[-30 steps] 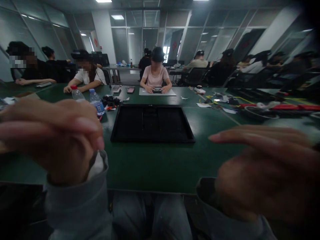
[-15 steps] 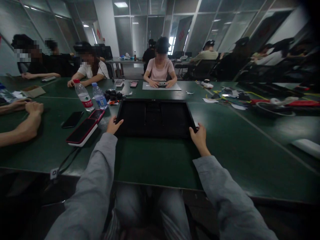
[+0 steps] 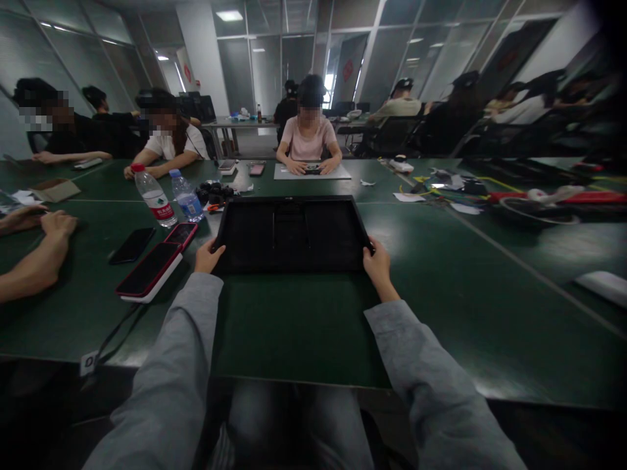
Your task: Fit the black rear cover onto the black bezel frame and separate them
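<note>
A wide black rectangular tray-like panel with a raised rim is in front of me, over the green table. Two thin upright lines and a recess mark its middle. My left hand grips its near left corner, thumb on top of the rim and fingers around the outside. At the near right corner, my right hand holds the rim the same way. Whether the panel rests on the table or is slightly raised, I cannot tell.
Left of the panel stand a red-capped bottle and a blue-capped bottle. Nearer lie a black phone and a red-framed device. Across the table sits a person in pink. Cables and tools lie right.
The panel, held in both hands, sits slightly farther from the table's near edge. My right fingers are closer around the rim. The whole view has shifted a little.
</note>
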Demonstrator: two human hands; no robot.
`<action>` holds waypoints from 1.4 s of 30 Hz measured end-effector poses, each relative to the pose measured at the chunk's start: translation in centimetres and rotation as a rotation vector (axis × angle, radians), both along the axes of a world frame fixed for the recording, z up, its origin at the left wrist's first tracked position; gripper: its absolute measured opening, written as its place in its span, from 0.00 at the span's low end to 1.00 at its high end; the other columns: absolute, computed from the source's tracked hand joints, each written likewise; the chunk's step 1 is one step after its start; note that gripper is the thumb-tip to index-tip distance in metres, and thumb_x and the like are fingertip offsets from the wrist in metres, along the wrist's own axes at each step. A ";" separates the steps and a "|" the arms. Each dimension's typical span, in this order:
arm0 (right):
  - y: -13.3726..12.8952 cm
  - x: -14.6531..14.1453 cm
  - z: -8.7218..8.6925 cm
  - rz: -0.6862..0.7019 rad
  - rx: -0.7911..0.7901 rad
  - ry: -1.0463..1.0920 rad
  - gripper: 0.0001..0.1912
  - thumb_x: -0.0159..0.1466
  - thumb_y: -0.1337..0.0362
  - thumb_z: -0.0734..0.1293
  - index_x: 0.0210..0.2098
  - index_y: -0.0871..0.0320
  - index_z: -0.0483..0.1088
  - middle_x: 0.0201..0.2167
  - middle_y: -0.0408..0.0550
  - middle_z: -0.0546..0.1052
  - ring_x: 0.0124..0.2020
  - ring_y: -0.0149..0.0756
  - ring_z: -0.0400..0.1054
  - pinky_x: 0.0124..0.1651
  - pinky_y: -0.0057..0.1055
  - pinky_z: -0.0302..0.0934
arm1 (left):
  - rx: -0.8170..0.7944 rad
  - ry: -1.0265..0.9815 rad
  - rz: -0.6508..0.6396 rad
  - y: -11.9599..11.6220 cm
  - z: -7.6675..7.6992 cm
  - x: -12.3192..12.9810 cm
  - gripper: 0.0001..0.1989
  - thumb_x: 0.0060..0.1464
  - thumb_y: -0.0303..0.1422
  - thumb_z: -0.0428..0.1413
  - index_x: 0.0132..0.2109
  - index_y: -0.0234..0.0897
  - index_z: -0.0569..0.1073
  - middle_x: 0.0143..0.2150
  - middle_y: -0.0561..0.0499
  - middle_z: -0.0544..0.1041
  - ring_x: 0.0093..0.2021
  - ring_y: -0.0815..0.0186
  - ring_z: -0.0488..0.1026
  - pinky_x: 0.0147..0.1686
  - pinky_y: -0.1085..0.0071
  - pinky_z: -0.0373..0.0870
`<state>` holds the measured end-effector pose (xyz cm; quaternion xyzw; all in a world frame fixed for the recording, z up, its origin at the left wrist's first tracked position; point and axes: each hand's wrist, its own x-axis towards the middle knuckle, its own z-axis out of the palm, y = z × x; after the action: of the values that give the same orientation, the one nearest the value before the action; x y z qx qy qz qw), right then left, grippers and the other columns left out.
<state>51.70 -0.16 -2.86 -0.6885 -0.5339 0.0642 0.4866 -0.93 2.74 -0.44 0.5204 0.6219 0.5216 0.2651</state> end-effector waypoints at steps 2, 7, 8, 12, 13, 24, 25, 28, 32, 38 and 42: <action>0.3 0.1 -0.1 0.001 -0.004 0.008 0.30 0.62 0.62 0.60 0.62 0.64 0.70 0.58 0.63 0.76 0.57 0.52 0.71 0.63 0.52 0.62 | 0.018 -0.013 -0.011 0.4 -0.3 -0.1 0.26 0.49 0.31 0.64 0.56 0.30 0.78 0.56 0.40 0.81 0.57 0.53 0.77 0.63 0.55 0.70; 0.9 0.6 -0.3 0.012 -0.012 0.027 0.30 0.63 0.62 0.60 0.63 0.64 0.70 0.58 0.63 0.76 0.56 0.52 0.72 0.62 0.50 0.64 | 0.009 -0.010 -0.004 0.9 -0.8 -0.4 0.27 0.48 0.33 0.65 0.56 0.31 0.78 0.57 0.38 0.80 0.58 0.53 0.76 0.63 0.54 0.70; 1.0 0.7 -0.4 0.012 -0.019 0.031 0.30 0.63 0.62 0.60 0.63 0.64 0.70 0.58 0.63 0.76 0.56 0.52 0.72 0.62 0.50 0.64 | 0.002 -0.011 0.003 1.0 -0.9 -0.4 0.27 0.48 0.34 0.66 0.56 0.31 0.78 0.57 0.38 0.80 0.58 0.52 0.76 0.63 0.54 0.70; 1.4 1.1 -0.7 0.011 -0.012 0.027 0.29 0.63 0.61 0.61 0.62 0.62 0.70 0.56 0.61 0.77 0.55 0.50 0.72 0.62 0.50 0.64 | -0.001 -0.030 0.006 0.9 -1.0 -0.4 0.27 0.48 0.34 0.67 0.56 0.31 0.78 0.57 0.38 0.80 0.58 0.52 0.77 0.63 0.54 0.70; 1.5 1.1 -0.9 0.013 -0.003 0.027 0.29 0.63 0.61 0.61 0.62 0.61 0.70 0.55 0.61 0.77 0.55 0.50 0.72 0.62 0.50 0.64 | 0.008 -0.031 0.000 0.8 -1.0 -0.3 0.27 0.48 0.34 0.66 0.55 0.31 0.78 0.56 0.38 0.80 0.57 0.52 0.77 0.63 0.54 0.70; 1.8 1.5 -1.6 0.057 0.055 0.055 0.28 0.62 0.56 0.62 0.59 0.60 0.71 0.56 0.62 0.76 0.57 0.53 0.71 0.63 0.53 0.63 | 0.048 -0.051 -0.017 1.0 -1.2 -0.5 0.26 0.45 0.35 0.68 0.52 0.31 0.79 0.55 0.38 0.81 0.58 0.49 0.77 0.64 0.52 0.68; 1.9 1.6 -1.6 0.059 0.053 0.060 0.29 0.62 0.55 0.62 0.59 0.60 0.71 0.56 0.62 0.77 0.57 0.53 0.71 0.63 0.54 0.63 | 0.058 -0.051 -0.022 1.1 -1.4 -0.6 0.25 0.46 0.35 0.68 0.52 0.31 0.79 0.55 0.38 0.81 0.58 0.50 0.77 0.64 0.52 0.68; 2.0 1.7 -1.7 0.060 0.035 0.073 0.29 0.62 0.55 0.62 0.60 0.60 0.71 0.54 0.62 0.77 0.54 0.53 0.73 0.62 0.56 0.64 | 0.071 -0.051 -0.031 1.3 -1.8 -0.6 0.25 0.48 0.34 0.66 0.54 0.31 0.78 0.55 0.39 0.81 0.58 0.51 0.77 0.64 0.53 0.68; 2.1 1.8 -1.7 0.049 0.031 0.058 0.29 0.61 0.55 0.63 0.60 0.60 0.71 0.54 0.62 0.78 0.54 0.53 0.73 0.61 0.55 0.64 | 0.069 -0.068 -0.037 1.5 -2.1 -0.7 0.27 0.48 0.33 0.66 0.56 0.31 0.78 0.57 0.38 0.80 0.59 0.51 0.76 0.64 0.52 0.68; 2.1 1.7 -1.6 0.042 0.036 0.046 0.30 0.60 0.58 0.62 0.60 0.62 0.71 0.54 0.63 0.77 0.55 0.53 0.72 0.61 0.52 0.65 | 0.073 -0.035 -0.031 1.4 -1.9 -0.6 0.25 0.48 0.33 0.65 0.54 0.30 0.78 0.55 0.37 0.80 0.56 0.51 0.77 0.62 0.52 0.70; 2.0 1.6 -1.5 0.043 0.037 0.047 0.30 0.60 0.58 0.62 0.60 0.61 0.71 0.53 0.62 0.78 0.54 0.53 0.73 0.61 0.54 0.65 | 0.054 -0.042 -0.019 1.1 -1.4 -0.5 0.23 0.48 0.33 0.66 0.52 0.33 0.79 0.54 0.40 0.81 0.56 0.51 0.77 0.62 0.52 0.70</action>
<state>53.28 1.88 -4.36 -0.6660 -0.5380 0.0810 0.5103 -1.38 3.84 -1.82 0.5223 0.5968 0.5466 0.2689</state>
